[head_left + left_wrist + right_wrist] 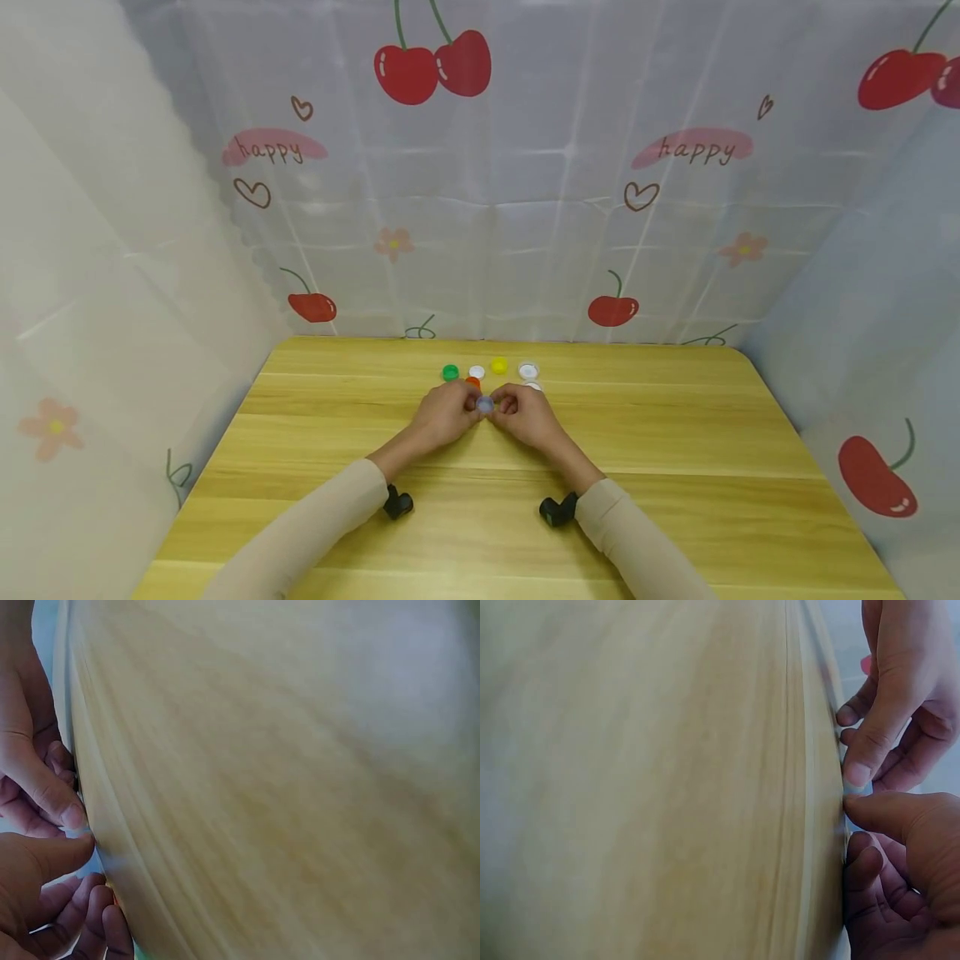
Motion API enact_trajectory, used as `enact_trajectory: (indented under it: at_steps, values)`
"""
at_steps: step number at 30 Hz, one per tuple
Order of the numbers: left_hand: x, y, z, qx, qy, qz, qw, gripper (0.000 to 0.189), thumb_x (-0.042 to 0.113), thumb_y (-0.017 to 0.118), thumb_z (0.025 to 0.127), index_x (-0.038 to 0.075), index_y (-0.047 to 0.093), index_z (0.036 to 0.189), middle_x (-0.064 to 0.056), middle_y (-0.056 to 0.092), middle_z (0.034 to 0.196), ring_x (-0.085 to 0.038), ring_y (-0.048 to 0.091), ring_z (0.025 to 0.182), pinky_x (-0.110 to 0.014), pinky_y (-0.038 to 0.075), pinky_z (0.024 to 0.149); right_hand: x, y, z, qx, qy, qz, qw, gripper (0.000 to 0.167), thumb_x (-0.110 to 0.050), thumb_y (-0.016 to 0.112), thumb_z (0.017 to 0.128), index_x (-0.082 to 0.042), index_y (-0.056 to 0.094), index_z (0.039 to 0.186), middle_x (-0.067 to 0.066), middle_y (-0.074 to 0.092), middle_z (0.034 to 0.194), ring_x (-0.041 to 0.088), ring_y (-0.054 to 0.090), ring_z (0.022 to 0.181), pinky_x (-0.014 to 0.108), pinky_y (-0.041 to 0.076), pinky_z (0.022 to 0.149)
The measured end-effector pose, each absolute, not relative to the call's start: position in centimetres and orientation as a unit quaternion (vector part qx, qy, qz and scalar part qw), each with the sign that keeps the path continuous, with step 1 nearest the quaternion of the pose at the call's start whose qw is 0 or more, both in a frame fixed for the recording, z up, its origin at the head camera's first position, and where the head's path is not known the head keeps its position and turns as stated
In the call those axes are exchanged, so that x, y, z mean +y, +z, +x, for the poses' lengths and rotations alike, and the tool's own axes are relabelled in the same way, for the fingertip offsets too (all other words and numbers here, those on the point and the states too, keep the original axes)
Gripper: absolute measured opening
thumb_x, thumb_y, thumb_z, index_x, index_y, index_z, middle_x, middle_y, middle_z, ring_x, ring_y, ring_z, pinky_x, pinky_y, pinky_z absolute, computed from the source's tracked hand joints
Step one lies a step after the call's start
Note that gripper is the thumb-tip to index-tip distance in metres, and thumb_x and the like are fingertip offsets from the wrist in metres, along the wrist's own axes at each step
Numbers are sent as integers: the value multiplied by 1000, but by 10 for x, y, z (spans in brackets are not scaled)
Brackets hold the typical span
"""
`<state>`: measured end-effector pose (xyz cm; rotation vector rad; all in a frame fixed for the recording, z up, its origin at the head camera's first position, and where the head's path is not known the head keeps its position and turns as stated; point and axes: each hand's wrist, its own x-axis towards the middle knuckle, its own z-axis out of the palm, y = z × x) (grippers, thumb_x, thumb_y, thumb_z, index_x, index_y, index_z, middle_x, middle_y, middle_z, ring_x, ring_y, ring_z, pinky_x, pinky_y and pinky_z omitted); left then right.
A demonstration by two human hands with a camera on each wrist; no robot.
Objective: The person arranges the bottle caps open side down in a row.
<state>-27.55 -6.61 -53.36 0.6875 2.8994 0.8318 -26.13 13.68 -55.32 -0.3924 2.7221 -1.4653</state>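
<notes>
A small round bluish translucent bottle cap point(484, 404) is held between both hands in the head view. My left hand point(448, 413) pinches its left side with curled fingers. From the other side, my right hand point(528, 415) pinches it too. Just beyond the hands, an orange cap point(472, 382) and a white cap point(533, 385) are partly covered by the fingers. In both wrist views the two thumbs almost meet, and the fingers hide most of the held cap.
Behind the hands lie a green cap point(450, 372), a small white cap point(476, 372), a yellow cap point(499, 365) and a wider white cap point(528, 370). The wooden table point(337, 433) backs onto a curtain point(495, 267) printed with cherries.
</notes>
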Motion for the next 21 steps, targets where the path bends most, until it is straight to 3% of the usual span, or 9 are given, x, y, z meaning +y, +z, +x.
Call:
enact_trajectory:
  at_steps: [13,21]
  values:
    - [-73,-530,-273,932,272,237,28,11,24,82,98,16,81,105,6,71,87,-10,61,78,-31,52,71,136,-552,-258,872,-460,-167,21,19,-14,82,95,-8,79,113,2,72,86,9,59,72,21,50,67]
    - [-86,-530,-265,914,305,268,30,21,30,81,99,19,80,118,10,72,98,-4,64,85,-25,54,76,146,-552,-246,845,-495,-202,10,23,-20,84,96,-12,80,117,3,74,93,11,62,77,22,53,70]
